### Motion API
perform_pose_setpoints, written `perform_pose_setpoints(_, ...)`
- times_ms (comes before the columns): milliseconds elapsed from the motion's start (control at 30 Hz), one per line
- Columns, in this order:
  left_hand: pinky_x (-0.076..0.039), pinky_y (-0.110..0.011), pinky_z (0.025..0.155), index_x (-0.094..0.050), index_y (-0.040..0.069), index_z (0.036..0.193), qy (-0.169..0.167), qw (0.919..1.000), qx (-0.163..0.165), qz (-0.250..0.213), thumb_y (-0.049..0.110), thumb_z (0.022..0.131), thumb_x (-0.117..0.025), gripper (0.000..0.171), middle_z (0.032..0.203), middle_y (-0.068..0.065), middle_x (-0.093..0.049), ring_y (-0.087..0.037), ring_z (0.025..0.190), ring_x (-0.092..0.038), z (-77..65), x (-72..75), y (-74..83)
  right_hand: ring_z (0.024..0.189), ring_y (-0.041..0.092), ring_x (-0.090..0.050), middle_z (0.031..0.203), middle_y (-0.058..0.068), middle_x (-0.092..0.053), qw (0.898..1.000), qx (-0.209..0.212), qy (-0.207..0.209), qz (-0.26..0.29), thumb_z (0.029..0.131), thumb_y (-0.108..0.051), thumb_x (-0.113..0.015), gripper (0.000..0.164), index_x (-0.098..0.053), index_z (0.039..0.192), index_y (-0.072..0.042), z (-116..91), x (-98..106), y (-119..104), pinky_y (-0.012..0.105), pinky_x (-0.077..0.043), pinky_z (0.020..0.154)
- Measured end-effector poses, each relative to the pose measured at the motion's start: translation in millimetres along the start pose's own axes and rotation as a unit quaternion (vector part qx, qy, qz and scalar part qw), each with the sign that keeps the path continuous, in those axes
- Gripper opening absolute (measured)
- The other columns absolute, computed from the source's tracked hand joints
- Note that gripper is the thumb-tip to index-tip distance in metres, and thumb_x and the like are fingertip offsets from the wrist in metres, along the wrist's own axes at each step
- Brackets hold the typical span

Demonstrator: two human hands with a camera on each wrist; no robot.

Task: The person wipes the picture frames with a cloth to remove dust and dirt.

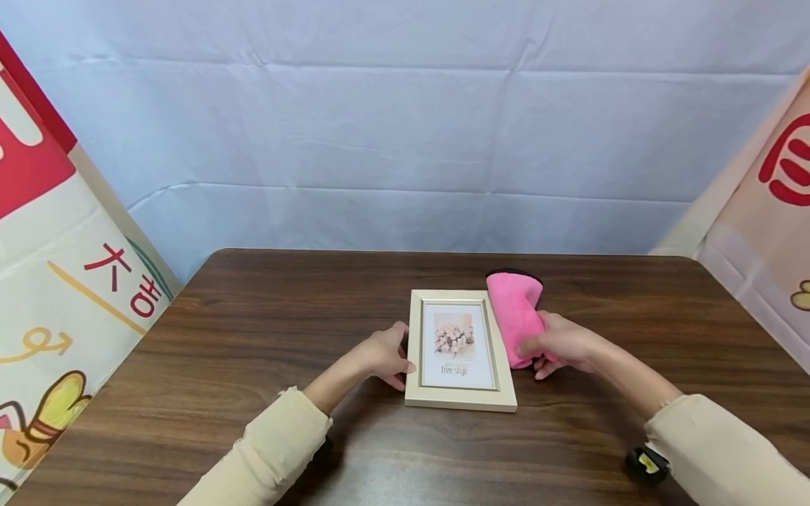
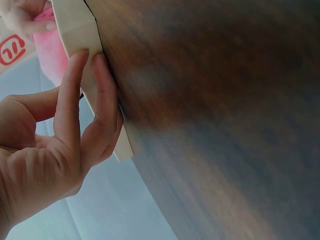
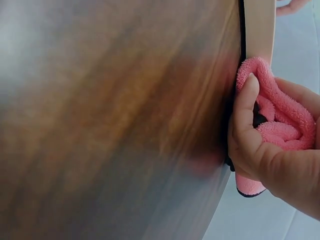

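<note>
A cream picture frame (image 1: pixel 460 398) lies face up on the table, showing a print of pale flowers and the words "free style". My left hand (image 1: pixel 386 355) holds its left edge, thumb over the border. In the left wrist view, two fingertips (image 2: pixel 98 62) press on the frame's side. Right against the frame's right side lies a pink towel (image 1: pixel 511 306) with dark edging. Its near end is gripped by my right hand (image 1: pixel 565 342). The right wrist view shows the fluffy towel (image 3: pixel 287 112) folded over in layers between thumb and fingers.
Brown wood-grain table (image 1: pixel 253 337) extends around both hands. Behind it hangs a pale blue cloth backdrop (image 1: pixel 380 140). Printed banners flank the left (image 1: pixel 82 281) and right (image 1: pixel 759 239) sides. A small black device (image 1: pixel 647 464) sits under the right sleeve.
</note>
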State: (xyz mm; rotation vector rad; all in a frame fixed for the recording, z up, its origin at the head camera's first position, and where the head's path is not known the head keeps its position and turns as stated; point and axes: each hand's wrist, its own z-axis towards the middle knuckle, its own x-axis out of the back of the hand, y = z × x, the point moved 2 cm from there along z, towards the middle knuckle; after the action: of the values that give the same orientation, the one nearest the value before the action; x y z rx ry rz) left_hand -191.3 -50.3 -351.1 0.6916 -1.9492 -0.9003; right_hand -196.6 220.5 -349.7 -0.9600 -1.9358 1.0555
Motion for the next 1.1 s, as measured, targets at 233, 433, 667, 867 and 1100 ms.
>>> perform_pose_setpoints(233, -0.057, -0.029, 0.049, -0.038, -0.002, 0.122, 0.0, 1.0, -0.001, 0.005, -0.011, 0.081, -0.06, 0.047, 0.081, -0.016, -0.052, -0.024, 0.058, -0.062, -0.1, 0.5, -0.8, 0.064, 0.022, -0.049, 0.081, 0.014, -0.054, 1.0, 0.011, -0.012, 0.004, 0.08, -0.007, -0.062, 0.052, -0.027, 0.115, 0.007, -14, -9, 5, 0.037, -0.057, 0.056)
perform_pose_setpoints(433, -0.057, -0.029, 0.049, -0.038, -0.002, 0.123, 0.0, 1.0, -0.002, 0.008, -0.01, 0.082, -0.061, 0.047, 0.081, -0.016, -0.052, -0.024, 0.058, -0.062, 0.1, 0.4, -0.9, 0.061, 0.021, -0.049, 0.079, 0.014, -0.053, 1.0, 0.007, -0.015, 0.002, 0.08, -0.007, -0.063, 0.054, -0.024, 0.115, 0.008, -28, -17, 8, 0.035, -0.057, 0.054)
perform_pose_setpoints(667, -0.057, -0.029, 0.049, -0.039, -0.002, 0.122, 0.0, 1.0, -0.002, 0.007, -0.01, 0.082, -0.06, 0.046, 0.081, -0.016, -0.052, -0.024, 0.058, -0.062, 0.3, -0.1, -0.7, 0.061, 0.021, -0.049, 0.076, 0.014, -0.053, 0.999, 0.014, -0.029, 0.007, 0.079, -0.006, -0.062, 0.053, -0.025, 0.114, 0.008, -44, -25, 13, 0.035, -0.056, 0.052)
perform_pose_setpoints(867, -0.057, -0.03, 0.049, -0.039, -0.001, 0.12, -0.001, 1.0, -0.001, 0.005, -0.01, 0.082, -0.06, 0.045, 0.08, -0.016, -0.052, -0.024, 0.059, -0.062, 0.2, -0.7, -0.5, 0.06, 0.021, -0.049, 0.075, 0.013, -0.052, 0.999, 0.018, -0.031, 0.009, 0.08, -0.004, -0.062, 0.049, -0.026, 0.112, 0.008, -49, -27, 17, 0.036, -0.057, 0.051)
perform_pose_setpoints(1100, -0.057, -0.029, 0.049, -0.039, -0.001, 0.122, -0.001, 1.0, -0.003, 0.004, -0.011, 0.082, -0.06, 0.047, 0.08, -0.016, -0.051, -0.024, 0.058, -0.062, 0.6, -0.8, -0.8, 0.06, 0.021, -0.051, 0.074, 0.014, -0.053, 0.999, 0.017, -0.03, 0.01, 0.079, -0.004, -0.063, 0.053, -0.026, 0.113, 0.009, -45, -24, 15, 0.037, -0.057, 0.053)
